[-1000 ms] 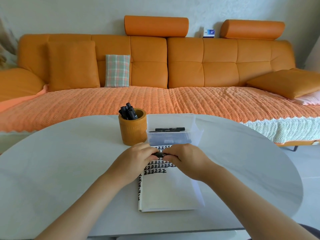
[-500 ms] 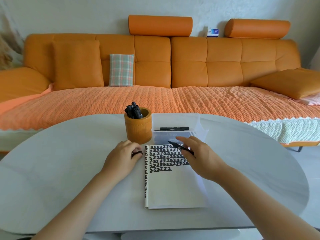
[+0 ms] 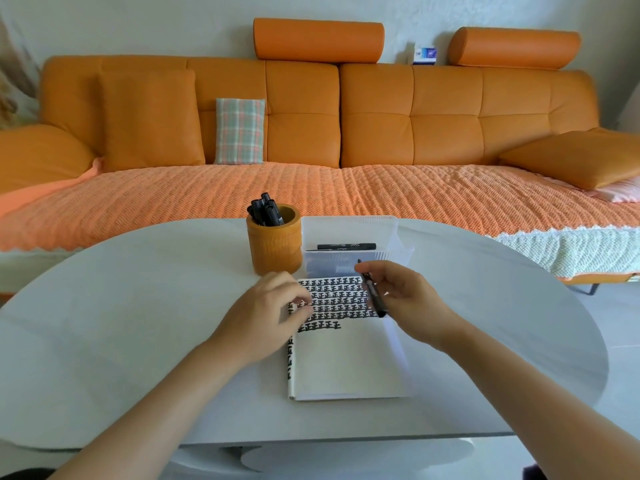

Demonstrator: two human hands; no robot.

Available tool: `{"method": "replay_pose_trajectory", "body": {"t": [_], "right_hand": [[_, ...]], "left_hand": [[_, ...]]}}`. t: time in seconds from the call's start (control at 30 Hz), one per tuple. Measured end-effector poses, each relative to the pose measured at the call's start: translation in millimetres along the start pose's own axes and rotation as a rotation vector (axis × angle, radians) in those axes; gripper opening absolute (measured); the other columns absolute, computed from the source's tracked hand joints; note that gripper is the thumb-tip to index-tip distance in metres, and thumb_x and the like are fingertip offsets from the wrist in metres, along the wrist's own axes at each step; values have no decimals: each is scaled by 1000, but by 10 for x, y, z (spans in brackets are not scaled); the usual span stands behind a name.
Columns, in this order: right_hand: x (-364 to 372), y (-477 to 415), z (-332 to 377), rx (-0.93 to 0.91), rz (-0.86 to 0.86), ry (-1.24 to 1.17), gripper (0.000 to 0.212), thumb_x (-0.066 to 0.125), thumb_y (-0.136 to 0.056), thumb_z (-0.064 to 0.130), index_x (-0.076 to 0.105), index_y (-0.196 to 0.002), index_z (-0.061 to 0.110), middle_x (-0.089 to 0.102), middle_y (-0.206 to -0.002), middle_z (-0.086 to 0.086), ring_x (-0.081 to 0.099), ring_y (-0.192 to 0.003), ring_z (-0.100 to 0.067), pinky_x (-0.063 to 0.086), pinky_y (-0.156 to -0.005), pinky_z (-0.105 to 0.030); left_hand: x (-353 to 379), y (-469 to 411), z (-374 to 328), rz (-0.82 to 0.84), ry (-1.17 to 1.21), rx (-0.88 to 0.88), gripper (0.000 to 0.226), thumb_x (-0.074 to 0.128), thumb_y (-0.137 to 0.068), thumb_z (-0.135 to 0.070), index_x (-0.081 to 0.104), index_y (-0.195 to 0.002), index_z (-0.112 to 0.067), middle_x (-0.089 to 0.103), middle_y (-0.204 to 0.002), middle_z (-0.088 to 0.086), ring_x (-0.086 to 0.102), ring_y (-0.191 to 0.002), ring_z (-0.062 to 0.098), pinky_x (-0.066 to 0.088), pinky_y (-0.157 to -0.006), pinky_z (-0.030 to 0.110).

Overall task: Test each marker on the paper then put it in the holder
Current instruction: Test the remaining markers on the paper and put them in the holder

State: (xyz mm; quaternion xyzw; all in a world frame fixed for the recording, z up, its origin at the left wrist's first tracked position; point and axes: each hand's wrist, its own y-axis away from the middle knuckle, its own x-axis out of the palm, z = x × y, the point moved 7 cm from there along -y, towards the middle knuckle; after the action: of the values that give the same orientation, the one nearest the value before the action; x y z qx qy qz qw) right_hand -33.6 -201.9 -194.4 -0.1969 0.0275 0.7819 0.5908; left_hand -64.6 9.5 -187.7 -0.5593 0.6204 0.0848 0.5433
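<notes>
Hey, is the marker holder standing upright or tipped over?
Upright: the holder stands on the table, opening upward, with markers sticking out.

Smooth matt table (image 3: 138, 323), clear plastic box (image 3: 349, 225), matt paper (image 3: 346, 365), woven sofa cover (image 3: 173, 199).

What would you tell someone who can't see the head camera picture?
A right hand holds a black marker over a notepad with black test marks, while the left hand rests at the pad's edge. An orange holder of markers stands behind.
</notes>
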Motion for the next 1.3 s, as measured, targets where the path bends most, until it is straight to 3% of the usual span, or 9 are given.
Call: {"method": "replay_pose_trajectory", "body": {"t": [0.07,0.17,0.3,0.4,0.53,0.63,0.77,1.1,1.3], "right_hand": [[37,31,5,12,-23,-56,27,66,-87,-4,64,-103,17,59,-80,-6,53,-71,-18,51,-65,-27],[82,65,21,24,-49,-183,8,53,-96,1,53,-95,10,57,-67,-12,50,-55,-25,39,-50,-30],[150,75,-58,96,-27,-191,17,47,-96,-2,55,-104,9,69,-79,-19,60,-56,-30,34,-44,-26],[208,81,-116,126,-52,-132,9,61,-86,-4,59,-89,4,69,-78,-22,58,-55,-26,39,-45,-25],[232,54,-152,82,-71,-12,16,70,-80,2,57,-72,3,64,-65,-7,49,-52,-13,38,-49,-23],[279,48,-165,26,-19,5,15,68,-75,-3,54,-70,0,58,-68,-3,49,-58,-12,38,-53,-23],[278,54,-181,28,-27,36,18,67,-70,7,50,-68,0,55,-64,1,46,-56,-11,36,-51,-22],[294,71,-218,24,-17,89,19,70,-78,0,54,-69,2,58,-65,1,48,-58,-10,38,-53,-23],[287,86,-206,13,-20,100,19,67,-74,7,49,-70,2,53,-65,-1,44,-58,-13,35,-53,-27]], "left_hand": [[88,50,-168,62,52,51,19,59,-88,-40,69,-95,-25,55,-93,-17,52,-92,2,46,-76,23],[222,127,-319,134,66,94,23,58,-86,-44,70,-97,-27,56,-91,-17,52,-89,1,48,-73,26],[299,178,-367,169,37,135,28,58,-86,-47,72,-100,-28,55,-90,-15,48,-87,1,49,-69,31],[317,192,-377,198,14,154,32,56,-86,-49,73,-103,-27,53,-89,-12,47,-86,6,48,-68,32],[326,199,-378,215,-15,165,32,57,-86,-49,72,-104,-28,51,-91,-12,44,-88,5,45,-70,28],[327,204,-367,219,0,153,33,58,-85,-50,72,-104,-28,51,-91,-12,43,-87,3,44,-70,25],[336,205,-356,228,12,131,35,57,-84,-53,72,-105,-29,50,-91,-12,41,-87,3,43,-70,24],[351,192,-334,248,28,94,41,54,-83,-56,72,-108,-30,51,-92,-13,42,-89,2,43,-70,23],[348,199,-332,249,33,86,41,54,-82,-57,72,-108,-30,51,-93,-13,42,-89,1,42,-70,22]]}}
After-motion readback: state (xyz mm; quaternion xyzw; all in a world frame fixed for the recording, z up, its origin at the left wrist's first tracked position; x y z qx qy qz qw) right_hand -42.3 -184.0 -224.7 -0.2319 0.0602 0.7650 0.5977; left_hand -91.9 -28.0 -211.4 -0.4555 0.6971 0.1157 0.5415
